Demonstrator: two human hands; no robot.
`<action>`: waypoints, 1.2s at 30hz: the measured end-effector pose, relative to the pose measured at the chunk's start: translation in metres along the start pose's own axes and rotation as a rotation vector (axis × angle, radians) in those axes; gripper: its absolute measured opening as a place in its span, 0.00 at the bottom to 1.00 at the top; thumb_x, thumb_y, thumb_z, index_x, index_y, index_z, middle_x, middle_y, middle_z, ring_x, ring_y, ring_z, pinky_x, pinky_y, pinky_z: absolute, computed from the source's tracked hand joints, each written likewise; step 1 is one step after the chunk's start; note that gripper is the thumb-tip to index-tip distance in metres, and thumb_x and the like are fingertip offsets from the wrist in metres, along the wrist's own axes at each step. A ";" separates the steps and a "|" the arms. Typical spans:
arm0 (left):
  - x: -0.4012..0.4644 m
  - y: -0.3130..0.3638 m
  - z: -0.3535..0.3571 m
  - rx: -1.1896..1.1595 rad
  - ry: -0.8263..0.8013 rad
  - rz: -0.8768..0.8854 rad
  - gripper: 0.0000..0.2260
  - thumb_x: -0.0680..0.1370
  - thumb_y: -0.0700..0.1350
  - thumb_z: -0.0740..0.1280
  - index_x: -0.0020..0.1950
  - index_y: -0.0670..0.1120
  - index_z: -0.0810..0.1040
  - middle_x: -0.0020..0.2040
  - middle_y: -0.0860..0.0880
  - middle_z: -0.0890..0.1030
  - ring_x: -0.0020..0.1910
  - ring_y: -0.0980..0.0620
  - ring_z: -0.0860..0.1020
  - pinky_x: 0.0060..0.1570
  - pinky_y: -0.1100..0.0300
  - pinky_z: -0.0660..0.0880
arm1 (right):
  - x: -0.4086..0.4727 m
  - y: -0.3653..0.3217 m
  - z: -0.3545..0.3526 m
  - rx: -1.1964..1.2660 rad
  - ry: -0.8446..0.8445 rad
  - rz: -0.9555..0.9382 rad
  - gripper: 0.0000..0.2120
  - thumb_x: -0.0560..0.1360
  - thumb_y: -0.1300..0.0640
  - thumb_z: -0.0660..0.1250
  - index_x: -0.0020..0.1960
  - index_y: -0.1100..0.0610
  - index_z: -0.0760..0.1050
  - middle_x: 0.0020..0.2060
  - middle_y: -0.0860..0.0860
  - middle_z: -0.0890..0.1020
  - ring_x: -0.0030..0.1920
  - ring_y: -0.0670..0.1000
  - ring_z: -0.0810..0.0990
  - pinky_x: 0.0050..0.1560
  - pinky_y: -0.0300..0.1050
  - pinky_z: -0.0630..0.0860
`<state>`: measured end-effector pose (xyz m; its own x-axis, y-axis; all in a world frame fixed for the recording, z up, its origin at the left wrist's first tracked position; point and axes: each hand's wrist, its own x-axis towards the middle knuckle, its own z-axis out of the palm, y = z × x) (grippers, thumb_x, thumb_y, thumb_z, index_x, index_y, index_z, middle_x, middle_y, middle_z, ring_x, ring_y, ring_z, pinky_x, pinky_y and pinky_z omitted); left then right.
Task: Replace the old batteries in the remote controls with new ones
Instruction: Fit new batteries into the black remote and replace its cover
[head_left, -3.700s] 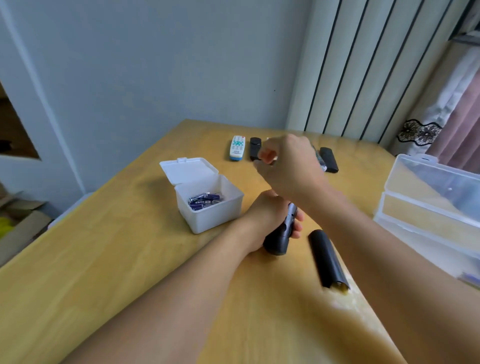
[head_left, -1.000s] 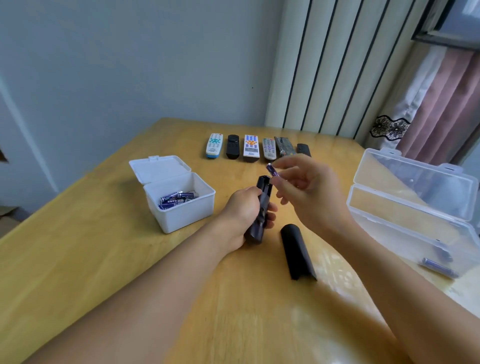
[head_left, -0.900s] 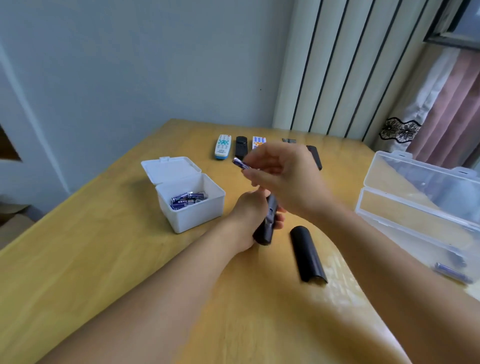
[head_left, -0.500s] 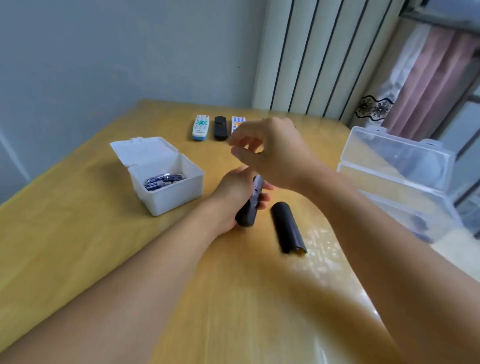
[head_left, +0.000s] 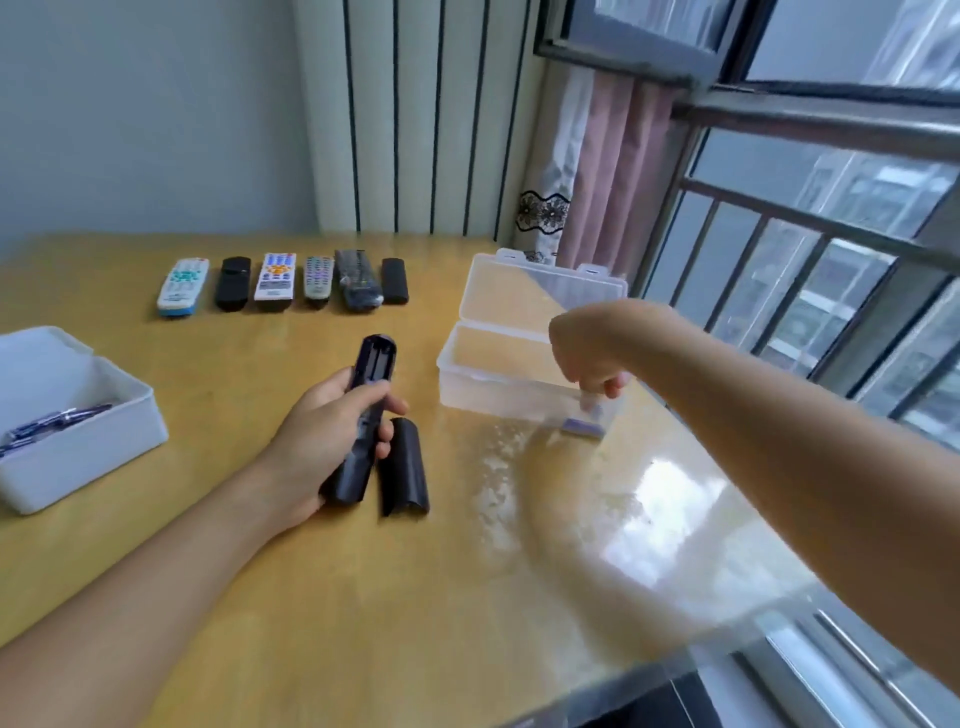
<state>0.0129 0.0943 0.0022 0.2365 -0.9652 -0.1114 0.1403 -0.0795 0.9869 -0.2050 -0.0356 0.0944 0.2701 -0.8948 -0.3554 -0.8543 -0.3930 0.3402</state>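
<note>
Left hand (head_left: 332, 436) grips black remote (head_left: 366, 410); right hand (head_left: 592, 358), curled inside clear box (head_left: 498, 384), contents unclear.

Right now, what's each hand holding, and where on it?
Left hand grips the open black remote around its lower half, thumb across the front. Right hand reaches into the clear box, fingers down near a battery; whether it holds anything cannot be told.

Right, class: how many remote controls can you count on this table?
7: six in a row at the table's far side, and one open black remote gripped by the left hand.
</note>
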 end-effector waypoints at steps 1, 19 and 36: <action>-0.001 0.000 0.000 -0.014 -0.009 -0.001 0.09 0.83 0.42 0.62 0.60 0.40 0.76 0.38 0.49 0.81 0.31 0.54 0.74 0.30 0.62 0.74 | 0.004 -0.002 -0.004 -0.021 -0.041 0.009 0.13 0.72 0.54 0.78 0.41 0.62 0.77 0.22 0.48 0.80 0.30 0.49 0.79 0.47 0.47 0.81; 0.002 -0.003 -0.001 -0.022 -0.057 0.043 0.12 0.84 0.49 0.61 0.61 0.42 0.76 0.43 0.44 0.81 0.31 0.53 0.74 0.30 0.62 0.74 | 0.037 -0.004 0.005 0.201 -0.176 -0.026 0.25 0.65 0.47 0.83 0.56 0.59 0.82 0.47 0.57 0.86 0.37 0.53 0.84 0.46 0.45 0.85; 0.001 -0.002 -0.001 -0.045 -0.044 0.019 0.20 0.85 0.54 0.58 0.64 0.39 0.75 0.44 0.43 0.81 0.31 0.53 0.75 0.30 0.61 0.74 | 0.021 0.004 0.005 0.685 -0.414 -0.090 0.10 0.79 0.68 0.65 0.59 0.64 0.79 0.54 0.63 0.79 0.51 0.63 0.78 0.52 0.67 0.81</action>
<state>0.0138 0.0936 -0.0003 0.1971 -0.9765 -0.0866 0.1798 -0.0509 0.9824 -0.2051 -0.0552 0.0837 0.2795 -0.6621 -0.6953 -0.9558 -0.1227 -0.2673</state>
